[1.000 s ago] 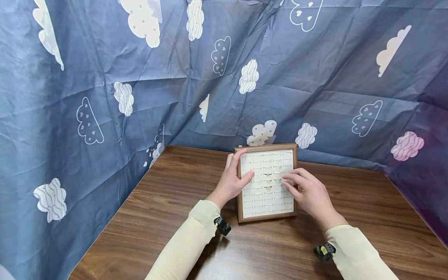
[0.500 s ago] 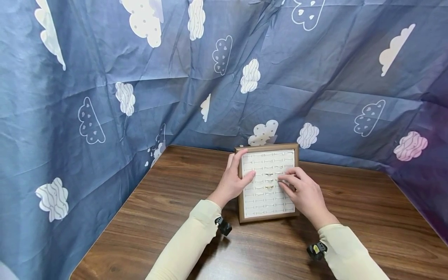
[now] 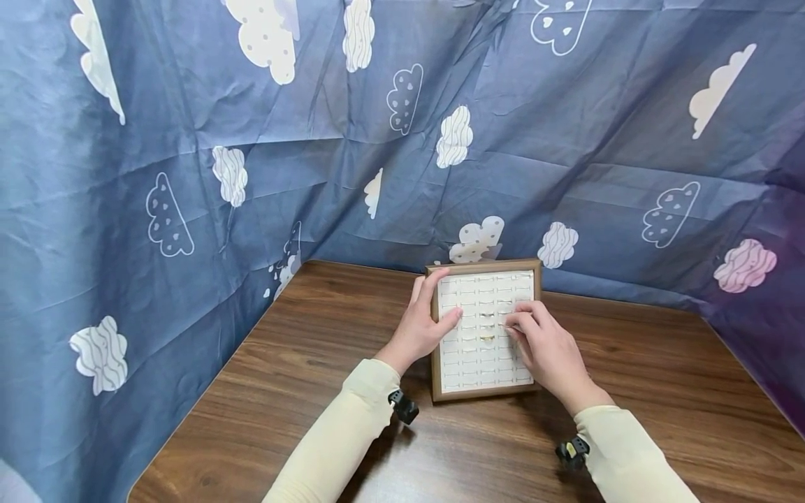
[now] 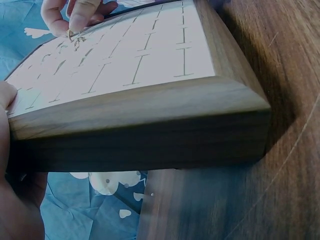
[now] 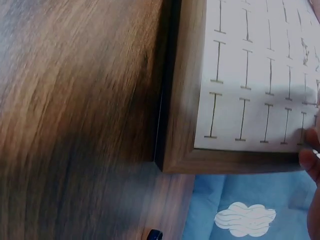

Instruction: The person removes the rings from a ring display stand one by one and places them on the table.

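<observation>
A wood-framed ring display board [image 3: 487, 396] stands tilted back on the table, its white face cut with rows of short slots. My left hand [image 3: 418, 327] grips its left side, the thumb lying over the white face and the other fingers at the edge. With thumb and forefinger my right hand [image 3: 546, 349] pinches a small ring [image 4: 69, 34] right at the slots near the board's right side. A gold ring [image 3: 487, 339] and a silvery ring [image 3: 487, 315] sit in the middle column, among several small rings. Part of the left hand is hidden behind the board.
The brown wooden table [image 3: 302, 377] stretches to both sides of the board and in front of it. Close behind hangs a blue cloth [image 3: 302, 119] with white cloud prints. A black camera strap [image 3: 403, 406] circles the left wrist, and another strap [image 3: 572, 453] the right.
My right hand has moved left over the board's face, and its fingertips have come in at the slots. The left hand keeps its grip. The whole head view has shifted slightly.
</observation>
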A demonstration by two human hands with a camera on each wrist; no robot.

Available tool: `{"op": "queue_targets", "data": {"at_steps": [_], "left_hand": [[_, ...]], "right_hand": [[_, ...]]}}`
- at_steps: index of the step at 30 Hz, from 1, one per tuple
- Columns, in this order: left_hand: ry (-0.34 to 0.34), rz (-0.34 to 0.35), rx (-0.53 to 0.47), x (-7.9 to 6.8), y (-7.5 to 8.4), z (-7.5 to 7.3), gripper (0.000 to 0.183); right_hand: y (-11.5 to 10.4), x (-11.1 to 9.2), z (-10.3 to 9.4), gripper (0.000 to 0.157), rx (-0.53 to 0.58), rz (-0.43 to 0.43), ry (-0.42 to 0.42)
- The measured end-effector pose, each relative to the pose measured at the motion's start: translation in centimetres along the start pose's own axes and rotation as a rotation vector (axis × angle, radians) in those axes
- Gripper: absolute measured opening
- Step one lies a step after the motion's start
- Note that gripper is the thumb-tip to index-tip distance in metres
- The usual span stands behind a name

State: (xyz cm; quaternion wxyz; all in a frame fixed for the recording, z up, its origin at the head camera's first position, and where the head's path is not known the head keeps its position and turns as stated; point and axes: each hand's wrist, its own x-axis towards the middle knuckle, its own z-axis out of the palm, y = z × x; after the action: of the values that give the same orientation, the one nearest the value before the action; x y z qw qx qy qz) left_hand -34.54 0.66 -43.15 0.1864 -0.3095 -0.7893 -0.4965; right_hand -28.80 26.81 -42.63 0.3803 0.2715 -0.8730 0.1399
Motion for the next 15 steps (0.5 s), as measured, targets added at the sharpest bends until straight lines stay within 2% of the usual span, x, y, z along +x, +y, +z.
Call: {"op": "queue_targets", "data": {"at_steps": [4, 8, 11, 15], "left_hand": [[0.009, 0.006, -0.001, 0.03, 0.00, 0.07, 0.076], [0.014, 0.009, 0.004, 0.05, 0.01, 0.14, 0.076], [0.012, 0.004, 0.003, 0.03, 0.06, 0.17, 0.075], [0.006, -0.005, -0.001, 0.02, 0.12, 0.10, 0.075]], "right_hand": [[0.25, -0.20, -0.13, 0.026, 0.018, -0.005, 0.003], [0.46, -0.43, -0.17, 0.034, 0.035, -0.019, 0.019], [0.57, -0.67, -0.06, 0.042, 0.037, -0.034, 0.039], [0.64, -0.84, 0.26, 0.043, 0.018, -0.050, 0.084]]}}
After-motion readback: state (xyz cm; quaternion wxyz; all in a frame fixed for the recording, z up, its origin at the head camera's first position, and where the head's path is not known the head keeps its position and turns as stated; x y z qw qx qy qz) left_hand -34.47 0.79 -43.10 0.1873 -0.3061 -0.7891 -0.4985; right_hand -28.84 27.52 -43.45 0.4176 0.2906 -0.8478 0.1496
